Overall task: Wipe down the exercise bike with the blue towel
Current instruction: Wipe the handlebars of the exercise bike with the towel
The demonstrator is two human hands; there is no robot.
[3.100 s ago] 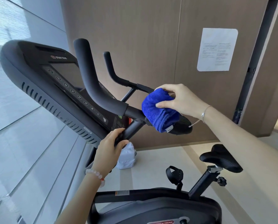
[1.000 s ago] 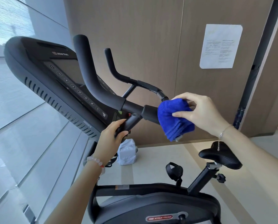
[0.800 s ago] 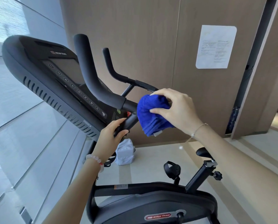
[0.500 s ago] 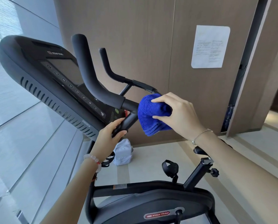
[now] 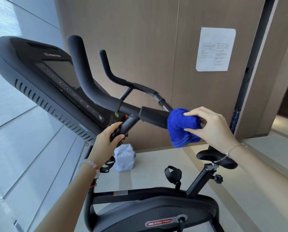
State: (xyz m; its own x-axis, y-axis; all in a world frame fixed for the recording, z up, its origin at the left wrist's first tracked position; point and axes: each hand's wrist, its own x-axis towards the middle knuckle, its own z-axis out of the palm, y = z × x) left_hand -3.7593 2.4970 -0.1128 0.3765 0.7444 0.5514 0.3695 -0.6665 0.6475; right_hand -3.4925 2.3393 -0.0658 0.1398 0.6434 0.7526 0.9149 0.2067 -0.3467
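A tan panelled wall [image 5: 139, 39] with a paper notice [image 5: 215, 49] closed off the far side, above a pale floor [image 5: 156, 161] where a white bundle [image 5: 124, 158] sat. The bike [image 5: 156, 210] filled the near middle, with its console [image 5: 39, 77] on the left and its saddle [image 5: 213, 158] on the right.

The towel [image 5: 181, 128] was bunched over the right end of the near handlebar [image 5: 153, 117], its lower folds hanging free below. The right hand [image 5: 212, 129] pinched it from the right, fingers over the top and thumb beneath. The left hand [image 5: 106, 141] was curled round the dark stem [image 5: 126, 125] under the bar, seemingly to steady the frame.

The towel looked soft, thick and light, so it would likely mould to the round tube. It seemed best held as a wad wrapped round the bar and drawn along it, since the padded grip might drag at the cloth. The hanging folds could catch on fittings. The bike looked heavy and rigid, and firm rubbing seemed unlikely to shift it. The console's buttons probably called for a lighter press.
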